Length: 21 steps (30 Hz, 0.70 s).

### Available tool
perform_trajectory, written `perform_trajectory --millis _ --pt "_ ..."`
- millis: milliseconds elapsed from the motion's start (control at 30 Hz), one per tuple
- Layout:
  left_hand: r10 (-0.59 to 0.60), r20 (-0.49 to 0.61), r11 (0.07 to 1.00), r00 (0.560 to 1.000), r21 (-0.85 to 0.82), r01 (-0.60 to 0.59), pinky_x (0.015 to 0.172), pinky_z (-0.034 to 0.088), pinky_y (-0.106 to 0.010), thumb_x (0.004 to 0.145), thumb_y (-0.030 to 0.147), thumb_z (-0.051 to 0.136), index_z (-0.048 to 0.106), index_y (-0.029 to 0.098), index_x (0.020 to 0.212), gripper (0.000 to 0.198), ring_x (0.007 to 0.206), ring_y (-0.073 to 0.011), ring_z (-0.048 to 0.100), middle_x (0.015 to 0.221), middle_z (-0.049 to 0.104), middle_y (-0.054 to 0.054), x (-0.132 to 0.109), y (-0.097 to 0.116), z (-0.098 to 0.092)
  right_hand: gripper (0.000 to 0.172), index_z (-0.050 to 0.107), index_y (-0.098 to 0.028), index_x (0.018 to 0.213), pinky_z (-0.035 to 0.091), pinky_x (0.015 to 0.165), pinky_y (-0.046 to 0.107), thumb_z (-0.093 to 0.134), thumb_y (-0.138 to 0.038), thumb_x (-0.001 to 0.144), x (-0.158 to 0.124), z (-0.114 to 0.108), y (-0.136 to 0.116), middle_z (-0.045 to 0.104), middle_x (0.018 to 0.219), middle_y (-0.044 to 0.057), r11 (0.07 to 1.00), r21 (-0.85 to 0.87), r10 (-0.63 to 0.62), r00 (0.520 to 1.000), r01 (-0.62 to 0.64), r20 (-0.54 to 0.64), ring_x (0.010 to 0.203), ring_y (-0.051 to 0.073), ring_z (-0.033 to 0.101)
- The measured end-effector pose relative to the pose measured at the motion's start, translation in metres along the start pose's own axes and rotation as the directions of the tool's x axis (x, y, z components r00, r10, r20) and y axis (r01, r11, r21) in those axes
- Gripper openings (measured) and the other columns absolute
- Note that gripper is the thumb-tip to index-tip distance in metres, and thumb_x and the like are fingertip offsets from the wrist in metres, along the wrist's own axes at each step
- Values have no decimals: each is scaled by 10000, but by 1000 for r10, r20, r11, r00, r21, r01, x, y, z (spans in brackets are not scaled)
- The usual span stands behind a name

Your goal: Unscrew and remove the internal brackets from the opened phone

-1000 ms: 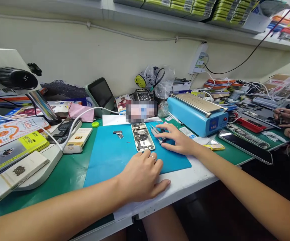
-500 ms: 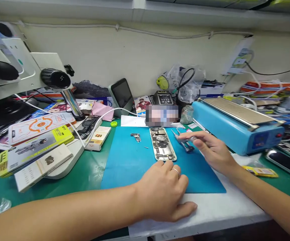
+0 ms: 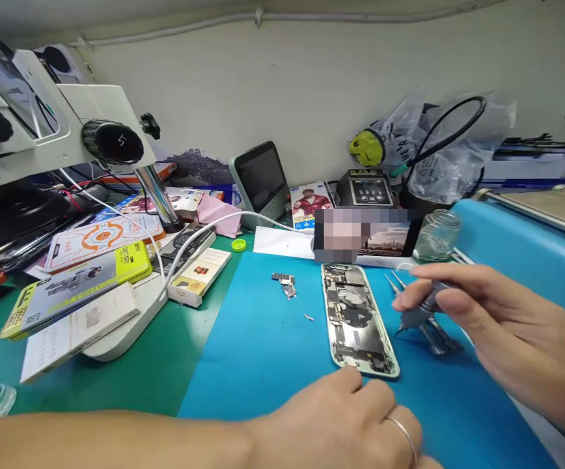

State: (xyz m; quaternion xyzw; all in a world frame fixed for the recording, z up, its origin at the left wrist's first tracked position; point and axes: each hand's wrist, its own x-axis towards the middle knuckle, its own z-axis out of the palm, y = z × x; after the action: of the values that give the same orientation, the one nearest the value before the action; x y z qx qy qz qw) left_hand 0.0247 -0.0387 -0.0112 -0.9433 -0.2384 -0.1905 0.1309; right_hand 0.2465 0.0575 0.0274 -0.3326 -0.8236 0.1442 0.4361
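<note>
An opened phone [image 3: 360, 319] with a pale green frame lies lengthwise on the blue mat, its inner parts bare. My left hand [image 3: 345, 423], with a ring on one finger, rests knuckles up at the phone's near end; its fingertips are hidden. To the right of the phone, my right hand [image 3: 497, 326] pinches a grey screwdriver [image 3: 416, 316] between thumb and finger, its tip pointing down at the left. Below that hand lie slim metal tools [image 3: 439, 342]. Left of the phone are a small circuit board [image 3: 286, 284] and a tiny metal piece [image 3: 308, 317].
A propped-up phone screen [image 3: 390, 238], partly blurred, stands behind the mat [image 3: 248, 345], beside a glass jar [image 3: 437, 234]. A blue machine [image 3: 531, 228] is at the right. Boxes [image 3: 199, 277], a white cable [image 3: 165, 280] and a microscope arm [image 3: 107, 124] crowd the left.
The view has moved closer, so the phone and hands look larger. My right hand has tilted the screwdriver tip downward. My left hand stays by the phone's near end.
</note>
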Motion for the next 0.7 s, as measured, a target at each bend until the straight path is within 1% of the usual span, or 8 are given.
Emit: perform_trajectory --millis 100,167,233,300,367,467,567,700 --pt "10 3 999 1000 43 -10 509 274 -341 1087 341 601 471 233 710 413 570 -154 399 659 440 8 5 -10 -9 236 767 -448 1274 636 354 317 637 -419 1079 -10 1 9 847 881 14 998 -44 45 998 -47 -48 629 254 807" --pt "-76 31 994 997 76 73 484 301 -331 1045 340 623 518 240 712 363 566 -160 456 626 476 5 5 -24 -25 358 711 -472 1405 742 492 379 663 -425 1053 -20 2 15 864 941 10 997 -80 -4 999 1 -42 745 301 850" --pt "-216 141 975 966 86 205 545 445 -334 979 299 641 636 237 802 188 654 -195 614 709 629 -18 3 -44 -46 450 657 -466 1495 804 713 435 670 -439 1046 -29 3 18 878 1032 1 988 -133 -81 997 81 7 909 338 872" --pt "-367 294 927 882 188 324 631 541 -379 924 222 658 696 219 853 81 717 -248 702 818 722 -51 1 -68 -66 444 643 -461 1511 803 819 438 639 -468 1067 -34 1 17 879 1106 -14 979 -167 -113 993 119 46 1021 342 867" --pt "-533 434 843 727 346 411 649 573 -440 961 293 653 738 201 926 129 743 -316 740 867 752 -89 1 -89 -79 416 646 -466 1496 800 808 425 600 -513 1086 -35 -1 13 876 1123 -19 977 -178 -107 993 115 54 1064 337 860" --pt "-677 506 736 534 446 510 801 630 -540 1047 370 581 770 207 1124 261 991 -397 785 1138 788 -135 4 -104 -82 417 633 -480 1503 790 845 445 563 -544 1097 -31 -3 7 870 1097 -6 976 -195 -91 995 95 29 1133 346 841" --pt "-693 542 717 475 451 531 906 628 -567 1075 362 555 769 206 1199 293 1114 -409 771 1262 769 -152 8 -104 -75 432 608 -492 1527 774 935 472 566 -538 1100 -28 -2 6 861 1095 -1 982 -179 -62 998 65 22 1199 347 819" --pt "-669 566 737 483 417 532 922 627 -516 1088 366 566 771 221 1175 265 1089 -364 771 1159 775 -110 9 -100 -65 455 594 -480 1546 770 932 479 594 -505 1092 -27 -2 7 860 1152 -4 987 -149 -55 996 65 66 1107 339 845"
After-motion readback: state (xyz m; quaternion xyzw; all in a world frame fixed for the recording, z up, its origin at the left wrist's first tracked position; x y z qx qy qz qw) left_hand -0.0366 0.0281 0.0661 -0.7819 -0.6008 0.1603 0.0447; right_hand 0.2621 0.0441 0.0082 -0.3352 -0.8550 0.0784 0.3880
